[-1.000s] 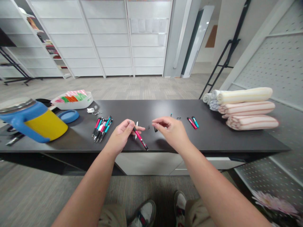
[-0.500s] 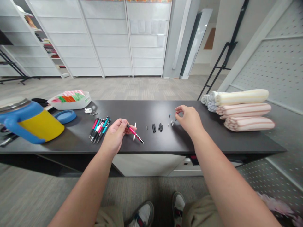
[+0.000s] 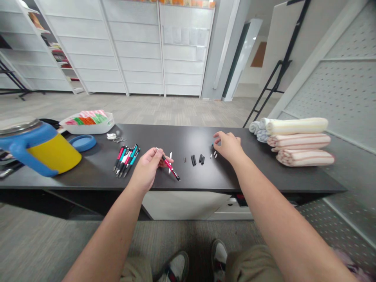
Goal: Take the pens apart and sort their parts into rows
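Head view shows the left hand (image 3: 147,166) pinching a slim red pen barrel (image 3: 171,167), slanted over the desk (image 3: 164,137). The barrel is probably light, stiff and rather slippery, best held around its middle. Both forearms reach forward; the right hand (image 3: 230,147) arches palm-down beside small white parts (image 3: 215,155), fingers curled, though whether they grip anything I cannot tell.

On the dark flat tabletop (image 3: 188,176), small black tubes (image 3: 193,160) are lying between slim multicoloured pens (image 3: 127,157) to the left and rolled striped cloth towels (image 3: 301,140) stacked at the right end.
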`<state>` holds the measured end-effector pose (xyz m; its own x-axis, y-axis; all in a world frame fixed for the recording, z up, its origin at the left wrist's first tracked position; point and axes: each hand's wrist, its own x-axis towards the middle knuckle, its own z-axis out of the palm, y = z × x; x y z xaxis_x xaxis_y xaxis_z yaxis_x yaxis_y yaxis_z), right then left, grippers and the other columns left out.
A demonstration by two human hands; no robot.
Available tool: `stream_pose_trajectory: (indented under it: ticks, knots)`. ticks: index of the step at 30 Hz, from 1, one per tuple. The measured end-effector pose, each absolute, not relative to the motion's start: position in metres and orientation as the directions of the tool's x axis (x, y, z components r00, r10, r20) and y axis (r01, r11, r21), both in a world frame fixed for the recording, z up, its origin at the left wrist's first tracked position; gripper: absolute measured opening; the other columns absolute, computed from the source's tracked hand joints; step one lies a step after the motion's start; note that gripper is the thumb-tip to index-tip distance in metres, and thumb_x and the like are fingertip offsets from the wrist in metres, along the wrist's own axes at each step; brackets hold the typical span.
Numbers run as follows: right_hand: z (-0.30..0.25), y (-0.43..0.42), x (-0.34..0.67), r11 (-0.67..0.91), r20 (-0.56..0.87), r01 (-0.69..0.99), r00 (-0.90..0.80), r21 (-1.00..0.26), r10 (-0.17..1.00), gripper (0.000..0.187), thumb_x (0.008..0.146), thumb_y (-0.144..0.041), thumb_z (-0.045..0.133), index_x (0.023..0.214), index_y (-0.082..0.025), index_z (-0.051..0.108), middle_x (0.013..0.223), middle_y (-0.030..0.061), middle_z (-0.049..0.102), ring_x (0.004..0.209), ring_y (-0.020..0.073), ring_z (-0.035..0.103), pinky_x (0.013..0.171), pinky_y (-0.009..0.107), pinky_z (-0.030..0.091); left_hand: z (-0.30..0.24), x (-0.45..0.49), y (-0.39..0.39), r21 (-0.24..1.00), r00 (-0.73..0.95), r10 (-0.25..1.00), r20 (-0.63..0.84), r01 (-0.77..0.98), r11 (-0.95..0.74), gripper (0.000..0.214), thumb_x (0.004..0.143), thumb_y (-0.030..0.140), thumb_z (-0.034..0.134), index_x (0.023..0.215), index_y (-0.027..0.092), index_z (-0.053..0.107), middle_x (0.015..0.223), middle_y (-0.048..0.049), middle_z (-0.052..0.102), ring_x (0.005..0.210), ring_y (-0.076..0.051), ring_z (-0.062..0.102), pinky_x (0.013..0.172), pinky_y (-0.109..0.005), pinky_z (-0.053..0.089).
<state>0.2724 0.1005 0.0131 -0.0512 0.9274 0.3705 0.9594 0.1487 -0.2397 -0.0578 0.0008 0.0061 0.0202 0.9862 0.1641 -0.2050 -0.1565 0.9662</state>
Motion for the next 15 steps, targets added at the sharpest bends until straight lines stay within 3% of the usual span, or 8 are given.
stream_pose_trajectory:
  ticks: [15]
  knots:
    - [0.0077, 0.1007, 0.2819, 0.158, 0.360, 0.942, -0.044, -0.294, 0.932, 0.038, 0.083, -0.026, 0.071, 0.120, -0.027, 0.064, 0.102, 0.0046, 0.081, 0.117, 0.0325, 0.059, 0.096, 0.049, 0.037, 0.0068, -0.0582, 0.0007, 0.968, 0.022, 0.988, 0.152, -0.205, -0.144, 0.032, 0.096, 0.049, 0.069, 0.093, 0.019, 0.059, 0.082, -0.0046, 0.077, 0.067, -0.014, 0.063, 0.073, -0.026, 0.048]
